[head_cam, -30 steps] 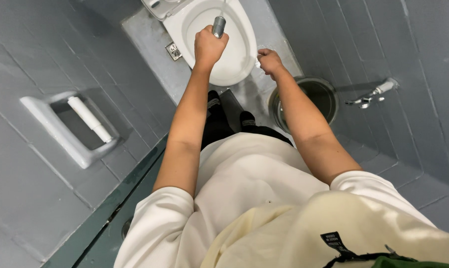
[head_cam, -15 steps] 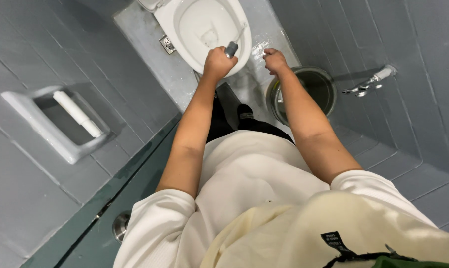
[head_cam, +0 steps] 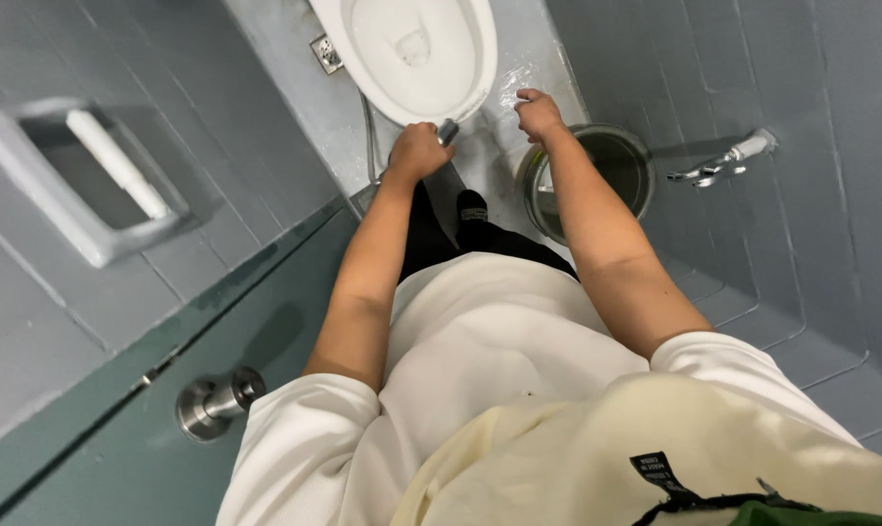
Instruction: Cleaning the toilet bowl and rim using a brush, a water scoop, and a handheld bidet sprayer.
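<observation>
My left hand grips a metal spray nozzle with a thin hose trailing from it, held just in front of the rim of a white toilet bowl. The nozzle tip sticks out past my fingers toward the bowl. My right hand hovers over the wet grey floor beside the bowl, fingers curled loosely, nothing visible in it. Both forearms stretch forward from my white shirt.
A round metal bin stands on the floor right of my right arm. A wall tap sticks out of the tiled wall at right. A recessed paper holder sits in the left wall. A green door with a metal knob is lower left.
My left hand with the nozzle has pulled back from over the bowl to just in front of its rim. My right hand stayed beside the bowl.
</observation>
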